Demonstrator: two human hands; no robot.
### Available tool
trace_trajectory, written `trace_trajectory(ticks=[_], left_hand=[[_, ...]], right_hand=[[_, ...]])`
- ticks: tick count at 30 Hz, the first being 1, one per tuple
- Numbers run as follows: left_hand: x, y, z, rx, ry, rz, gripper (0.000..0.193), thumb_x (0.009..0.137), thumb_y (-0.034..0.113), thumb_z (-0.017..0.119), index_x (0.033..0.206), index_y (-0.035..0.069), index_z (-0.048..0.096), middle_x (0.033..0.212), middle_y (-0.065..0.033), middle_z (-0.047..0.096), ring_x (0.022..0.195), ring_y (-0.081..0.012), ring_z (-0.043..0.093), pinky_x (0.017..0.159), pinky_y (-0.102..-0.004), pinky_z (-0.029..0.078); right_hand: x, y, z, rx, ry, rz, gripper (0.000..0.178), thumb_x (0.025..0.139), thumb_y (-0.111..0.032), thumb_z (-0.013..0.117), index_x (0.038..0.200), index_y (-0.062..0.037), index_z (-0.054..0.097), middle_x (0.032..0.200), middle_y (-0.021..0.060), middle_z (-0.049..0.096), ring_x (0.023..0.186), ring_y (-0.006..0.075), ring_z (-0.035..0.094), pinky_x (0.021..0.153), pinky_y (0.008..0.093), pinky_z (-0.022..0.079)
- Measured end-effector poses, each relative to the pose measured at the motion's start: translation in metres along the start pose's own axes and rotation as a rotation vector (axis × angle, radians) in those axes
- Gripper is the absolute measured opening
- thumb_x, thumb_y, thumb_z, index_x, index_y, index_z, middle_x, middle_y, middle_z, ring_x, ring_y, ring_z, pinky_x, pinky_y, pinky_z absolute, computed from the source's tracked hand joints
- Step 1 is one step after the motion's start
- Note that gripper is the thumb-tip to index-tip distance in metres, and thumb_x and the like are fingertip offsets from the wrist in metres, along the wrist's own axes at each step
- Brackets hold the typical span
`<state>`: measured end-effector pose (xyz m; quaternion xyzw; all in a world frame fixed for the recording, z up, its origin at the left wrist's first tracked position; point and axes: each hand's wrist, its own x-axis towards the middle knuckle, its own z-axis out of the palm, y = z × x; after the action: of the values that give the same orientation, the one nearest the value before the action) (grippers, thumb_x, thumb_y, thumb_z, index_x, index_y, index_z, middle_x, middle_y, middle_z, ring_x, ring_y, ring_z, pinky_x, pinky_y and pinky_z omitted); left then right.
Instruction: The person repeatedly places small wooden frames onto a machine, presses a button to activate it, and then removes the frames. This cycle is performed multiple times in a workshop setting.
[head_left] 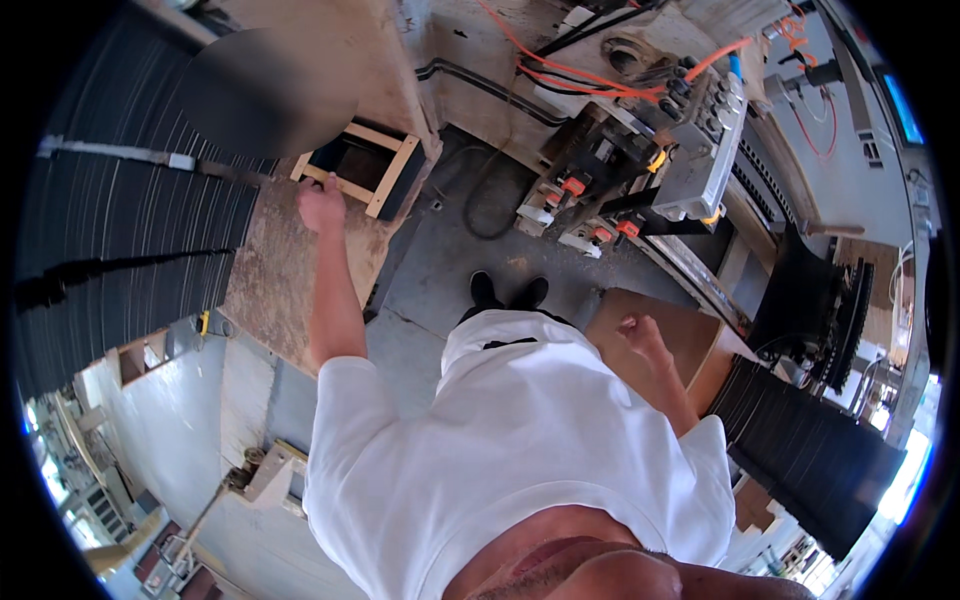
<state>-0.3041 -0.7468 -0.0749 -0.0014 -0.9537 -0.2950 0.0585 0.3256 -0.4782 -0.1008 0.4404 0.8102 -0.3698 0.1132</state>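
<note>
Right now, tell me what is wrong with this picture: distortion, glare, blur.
Head view: strong fisheye bend, with a black rim round the circle; the stacked dark sheets curve near the edge. Blown-out glare at the lower right and lower left. A grey blurred patch hides the upper left. The left hand and right hand are sharp.

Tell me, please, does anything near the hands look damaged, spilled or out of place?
Nothing is clearly broken. The left hand rests at a small wooden frame on a worn workbench. The right hand is closed above a brown board. Orange hoses and black cables lie loosely tangled around the machine.
</note>
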Motion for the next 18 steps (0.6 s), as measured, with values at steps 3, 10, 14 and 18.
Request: trace_trajectory(ticks=[3, 10, 14, 18], left_hand=[[-0.032, 0.005, 0.004, 0.073, 0.02, 0.505, 0.047, 0.077, 0.036, 0.076, 0.109, 0.003, 0.067, 0.094, -0.0173, 0.068, 0.1, -0.0363, 0.061, 0.091, -0.047, 0.046], [-0.066, 0.043, 0.024, 0.333, -0.284, 0.525, 0.039, 0.077, 0.036, 0.074, 0.098, 0.005, 0.068, 0.092, -0.0168, 0.068, 0.099, -0.0363, 0.061, 0.096, -0.0463, 0.041], [-0.072, 0.055, 0.019, 0.415, -0.264, 0.526, 0.045, 0.076, 0.037, 0.074, 0.107, 0.005, 0.064, 0.1, -0.0167, 0.067, 0.104, -0.0352, 0.06, 0.098, -0.0472, 0.039], [-0.101, 0.073, 0.016, 0.298, -0.123, 0.696, 0.061, 0.077, 0.04, 0.073, 0.12, 0.0, 0.056, 0.117, -0.0195, 0.061, 0.114, -0.0353, 0.054, 0.101, -0.0483, 0.036]], right_hand=[[-0.001, -0.005, -0.004, -0.028, -0.013, 0.034, 0.016, 0.078, -0.014, 0.069, 0.087, -0.001, 0.067, 0.079, 0.0164, 0.069, 0.077, 0.0281, 0.069, 0.07, 0.0359, 0.053], [0.003, 0.0, -0.018, 0.085, 0.103, -0.003, 0.013, 0.079, -0.01, 0.063, 0.088, -0.0002, 0.064, 0.073, 0.0126, 0.068, 0.069, 0.0157, 0.067, 0.064, 0.0322, 0.052], [-0.013, 0.012, -0.043, 0.138, 0.151, -0.004, 0.02, 0.08, -0.011, 0.064, 0.097, 0.0002, 0.062, 0.077, 0.0138, 0.069, 0.07, 0.0225, 0.068, 0.065, 0.0342, 0.053], [-0.057, -0.021, -0.119, -0.092, 0.327, -0.088, 0.02, 0.082, -0.016, 0.065, 0.096, -0.0024, 0.064, 0.096, 0.0175, 0.066, 0.091, 0.0407, 0.062, 0.076, 0.0455, 0.051]])
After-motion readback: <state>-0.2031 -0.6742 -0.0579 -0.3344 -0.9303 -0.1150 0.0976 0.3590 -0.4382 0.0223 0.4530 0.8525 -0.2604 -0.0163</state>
